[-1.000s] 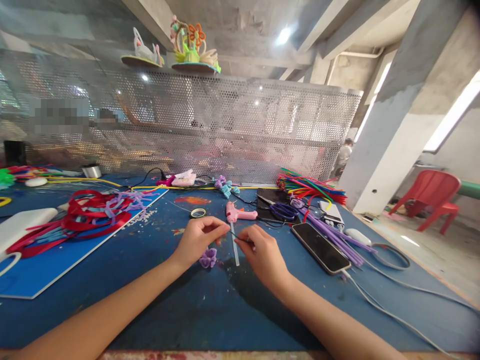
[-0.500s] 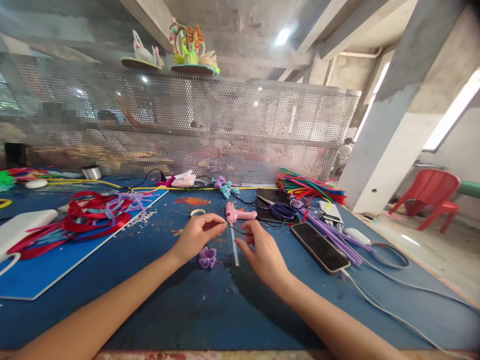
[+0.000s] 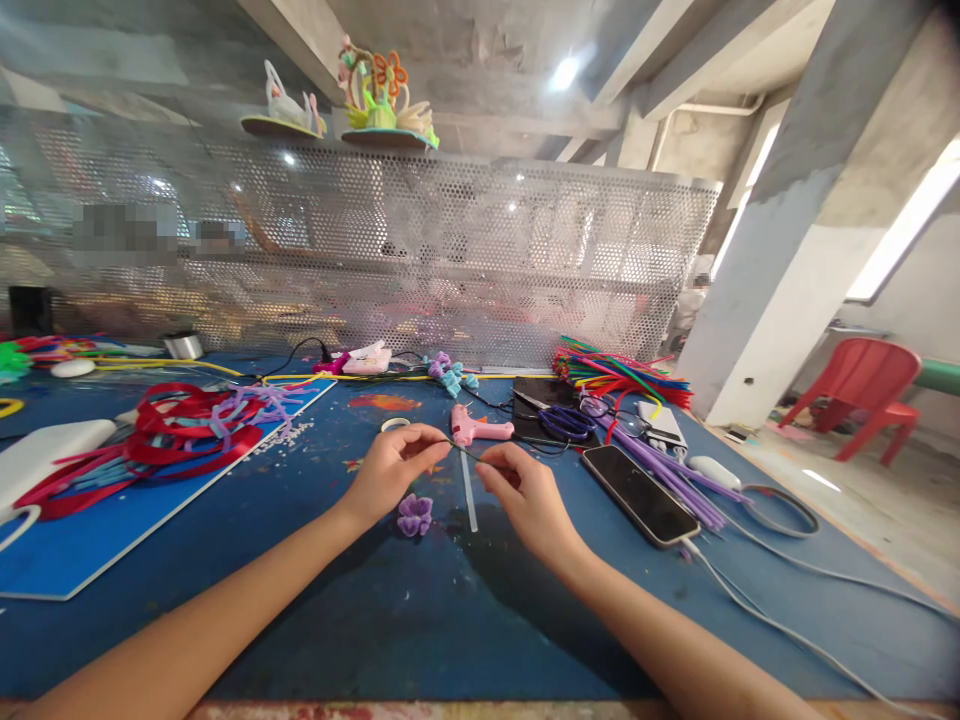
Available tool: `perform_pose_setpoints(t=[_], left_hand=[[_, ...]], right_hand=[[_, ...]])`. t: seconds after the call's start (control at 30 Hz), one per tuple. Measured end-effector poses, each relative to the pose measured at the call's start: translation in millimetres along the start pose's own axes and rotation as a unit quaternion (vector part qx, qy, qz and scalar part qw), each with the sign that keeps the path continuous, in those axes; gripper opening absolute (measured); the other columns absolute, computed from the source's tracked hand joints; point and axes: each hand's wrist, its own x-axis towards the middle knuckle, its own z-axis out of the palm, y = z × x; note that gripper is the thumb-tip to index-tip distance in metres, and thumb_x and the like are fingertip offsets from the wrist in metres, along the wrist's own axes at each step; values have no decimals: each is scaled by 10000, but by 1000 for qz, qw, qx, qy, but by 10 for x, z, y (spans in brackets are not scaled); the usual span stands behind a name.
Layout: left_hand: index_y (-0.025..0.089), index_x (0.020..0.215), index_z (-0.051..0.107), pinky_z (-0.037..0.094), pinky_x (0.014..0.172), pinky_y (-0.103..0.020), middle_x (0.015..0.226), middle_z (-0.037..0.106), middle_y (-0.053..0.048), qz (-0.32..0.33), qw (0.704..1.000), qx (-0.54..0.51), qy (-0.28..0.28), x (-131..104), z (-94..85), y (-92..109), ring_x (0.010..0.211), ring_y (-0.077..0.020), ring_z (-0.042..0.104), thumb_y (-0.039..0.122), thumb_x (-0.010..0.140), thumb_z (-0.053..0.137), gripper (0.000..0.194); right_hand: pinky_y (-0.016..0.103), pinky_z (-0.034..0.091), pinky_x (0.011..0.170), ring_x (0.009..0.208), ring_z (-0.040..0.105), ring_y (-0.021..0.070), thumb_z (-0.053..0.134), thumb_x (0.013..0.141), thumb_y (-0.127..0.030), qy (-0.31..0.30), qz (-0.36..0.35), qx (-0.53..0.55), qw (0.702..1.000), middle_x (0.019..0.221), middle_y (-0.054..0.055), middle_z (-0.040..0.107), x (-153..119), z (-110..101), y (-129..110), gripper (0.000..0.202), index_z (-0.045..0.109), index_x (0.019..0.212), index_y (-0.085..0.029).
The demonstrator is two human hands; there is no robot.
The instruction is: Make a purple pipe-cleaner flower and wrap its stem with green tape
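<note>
Left hand (image 3: 386, 475) pinched closed on dark wire (image 3: 466, 456), right hand (image 3: 531, 495) part-curled with fingertips at wire, its grip unclear, wire between hands above table (image 3: 405, 630), purple flower (image 3: 415, 515) near left hand, glue gun (image 3: 480, 428) beyond.

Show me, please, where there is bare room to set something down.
The tabletop has a bare patch between the left forearm and right forearm, bounded ahead by the purple flower. Another lies between the right forearm and the white cable. It is crowded around the phone, scissors and purple stems, and on the blue board.
</note>
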Motion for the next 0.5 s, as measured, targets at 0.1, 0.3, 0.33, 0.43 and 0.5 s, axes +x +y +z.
perform_pose_setpoints(t=[0.1,0.3,0.33,0.43,0.5], left_hand=[[168,765,653,415,540,-197,667,596,26,4,1000,-3,6,-7,1,-3,561,-97,499,324,774,649,157],[176,818,677,433,553,-206,743,649,2,10,1000,-4,28,-11,3,-7,583,-107,526,336,760,666,171],[178,831,684,437,557,-208,764,661,-4,12,999,-3,37,-11,0,-4,586,-109,529,337,753,673,178],[182,827,697,438,553,-207,783,678,-10,19,998,-6,52,-11,-14,7,582,-107,527,335,731,695,181],[184,795,695,430,543,-200,744,668,0,25,999,-7,45,-14,-22,16,574,-103,522,329,727,701,161]], right_hand=[[215,386,575,634,536,127,607,802,-296,16,-20,3,1000,740,-8,615,-13,0,-5,122,582,831,-179],[217,362,570,589,503,111,535,856,-290,5,-33,-42,999,711,-14,618,-15,-33,-35,139,601,794,-185],[216,360,570,590,503,111,525,862,-292,-5,-35,-38,999,705,-15,614,-14,-37,-40,146,597,795,-184],[213,360,580,608,503,111,492,879,-297,-20,-40,-17,999,692,-17,595,-6,-47,-46,165,576,796,-181],[216,353,577,603,486,109,468,889,-318,-17,-29,-3,999,677,-14,575,7,-50,-35,216,556,751,-177]])
